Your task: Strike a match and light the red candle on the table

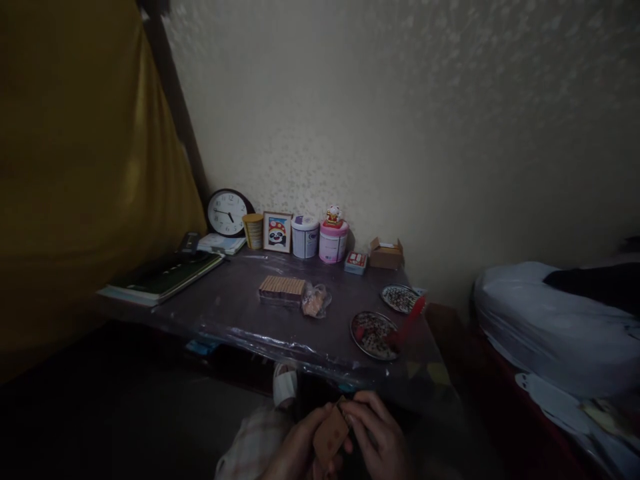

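In the lower middle of the head view, my left hand [301, 440] is closed around a small brown paper packet [330, 437] with dark reddish spots on its face. My right hand [376, 433] has its fingers bent and pinched at the packet's upper right edge. Whatever lies between those fingertips is too dark to make out. Both hands are over my lap, just in front of the table edge. Beyond them on the table is a row of thin brown packets [283, 287], beside a clear plastic bag [315, 301] with something light brown in it.
Two round metal plates of black and white bits, the nearer plate [353, 337] and the farther plate [384, 297], sit right with a red scoop [413, 317]. A clock [227, 212], tubs [305, 239] and an open cardboard box [386, 255] line the wall. Books [170, 277] lie left.
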Motion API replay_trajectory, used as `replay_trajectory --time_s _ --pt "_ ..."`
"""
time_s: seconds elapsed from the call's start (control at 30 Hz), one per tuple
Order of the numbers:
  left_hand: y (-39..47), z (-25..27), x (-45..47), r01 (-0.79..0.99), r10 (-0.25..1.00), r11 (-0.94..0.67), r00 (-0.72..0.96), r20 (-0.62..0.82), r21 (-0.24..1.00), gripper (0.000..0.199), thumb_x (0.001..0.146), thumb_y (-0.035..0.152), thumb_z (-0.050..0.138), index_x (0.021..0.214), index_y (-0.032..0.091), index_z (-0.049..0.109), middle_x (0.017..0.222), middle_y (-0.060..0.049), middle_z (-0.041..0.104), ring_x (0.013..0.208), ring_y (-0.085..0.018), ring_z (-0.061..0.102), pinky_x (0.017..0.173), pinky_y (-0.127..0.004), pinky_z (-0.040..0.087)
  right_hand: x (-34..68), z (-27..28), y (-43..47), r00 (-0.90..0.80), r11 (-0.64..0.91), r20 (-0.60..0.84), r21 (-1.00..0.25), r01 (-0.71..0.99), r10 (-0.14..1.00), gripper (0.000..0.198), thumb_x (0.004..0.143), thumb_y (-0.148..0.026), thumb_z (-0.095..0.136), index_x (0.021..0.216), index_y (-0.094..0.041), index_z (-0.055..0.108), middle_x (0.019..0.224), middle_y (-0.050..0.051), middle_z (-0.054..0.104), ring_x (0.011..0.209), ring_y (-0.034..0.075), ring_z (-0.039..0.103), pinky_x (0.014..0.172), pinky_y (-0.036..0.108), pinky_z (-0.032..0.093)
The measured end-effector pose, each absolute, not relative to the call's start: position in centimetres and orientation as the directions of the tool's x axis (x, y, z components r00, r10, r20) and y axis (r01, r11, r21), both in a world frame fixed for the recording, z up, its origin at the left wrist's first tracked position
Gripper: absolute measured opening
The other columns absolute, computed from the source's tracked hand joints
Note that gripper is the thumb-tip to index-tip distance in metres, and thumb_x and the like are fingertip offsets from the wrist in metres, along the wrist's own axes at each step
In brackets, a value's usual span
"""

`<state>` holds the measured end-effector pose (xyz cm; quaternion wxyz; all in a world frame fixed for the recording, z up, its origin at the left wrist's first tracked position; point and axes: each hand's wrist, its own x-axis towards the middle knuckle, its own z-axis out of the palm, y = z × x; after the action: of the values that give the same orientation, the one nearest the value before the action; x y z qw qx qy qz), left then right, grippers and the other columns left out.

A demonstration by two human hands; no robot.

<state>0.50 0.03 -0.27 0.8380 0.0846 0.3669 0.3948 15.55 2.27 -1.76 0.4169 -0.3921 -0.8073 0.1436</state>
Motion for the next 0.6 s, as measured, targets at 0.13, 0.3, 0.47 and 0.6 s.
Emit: replay_trajectory --time_s 0.13,0.3,0.47,0.6 --pt "0.0 -0.4 0.5 -0.611 0.758 0.640 0.407 -0.509 0.465 0.039 0.082 0.044 0.047 0.074 0.009 0.061 0.052 -0.003 0.061 0.033 -0.007 0.049 0.034 -0.014 0.033 15.6 -2.0 2.2 -0.353 0.632 0.529 -0.576 0.518 0.772 0.022 0.093 -0.028 0.040 0.091 -0.027 0.062 0.084 0.001 0.061 0.077 0.011 0.063 0.069 0.016 0.049" --pt "0.0 -0.9 0.5 -0.586 0.767 0.636 0.403 -0.500 0.503 0.044 0.085 0.043 0.042 0.069 0.007 0.061 0.049 -0.003 0.059 0.032 -0.007 0.049 0.033 -0.015 0.033 15.6 -2.4 2.2 -0.339 0.602 0.503 -0.593 0.535 0.795 0.018 0.091 -0.028 0.043 0.085 -0.026 0.060 0.083 0.000 0.061 0.076 0.011 0.062 0.069 0.017 0.048" --pt "0.2 -1.7 0.7 -0.585 0.789 0.606 0.354 -0.502 0.539 0.034 0.083 0.040 0.047 0.072 0.011 0.060 0.050 -0.002 0.061 0.032 -0.008 0.048 0.034 -0.016 0.032 15.7 -2.7 2.4 -0.344 0.596 0.490 -0.595 0.539 0.801 0.016 0.090 -0.025 0.044 0.085 -0.026 0.059 0.083 0.000 0.061 0.076 0.011 0.062 0.069 0.017 0.047" --pt "0.4 -2.5 0.5 -0.566 0.805 0.591 0.364 -0.469 0.574 0.031 0.079 0.042 0.053 0.073 0.013 0.061 0.052 -0.003 0.063 0.034 -0.009 0.049 0.034 -0.019 0.030 15.8 -2.9 2.4 -0.353 0.597 0.485 -0.593 0.539 0.800 0.013 0.089 -0.023 0.045 0.084 -0.025 0.057 0.082 -0.001 0.060 0.076 0.011 0.062 0.069 0.017 0.046"
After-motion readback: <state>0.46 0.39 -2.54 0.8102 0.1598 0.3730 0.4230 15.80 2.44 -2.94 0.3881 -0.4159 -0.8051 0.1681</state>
